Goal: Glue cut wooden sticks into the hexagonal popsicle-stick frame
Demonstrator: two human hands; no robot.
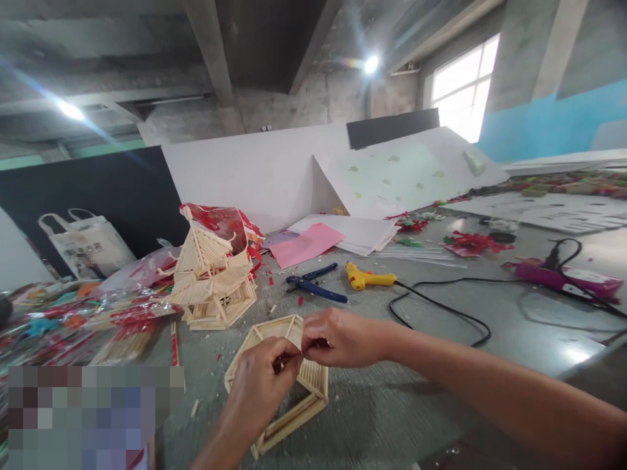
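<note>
A many-sided frame of pale wooden sticks (294, 421) lies flat on the grey table, its middle partly filled with rows of sticks. Over its centre, my left hand (259, 378) and my right hand (337, 336) meet fingertip to fingertip. Both are closed in a pinch, and whatever they hold is too small or hidden to make out. My hands cover part of the frame's middle. Behind it to the left stands a tiered, pagoda-like model of the same sticks (215, 287). Blue-handled pliers (318, 286) and a yellow glue gun (367, 277) lie just beyond my hands.
Bagged sticks (125, 339) and coloured bits crowd the left side. Pink paper (308, 244) and white sheets (365, 234) lie at the back. The glue gun's black cord (455, 281) runs right toward a purple packet (563, 279). Red scraps (475, 241) lie farther back.
</note>
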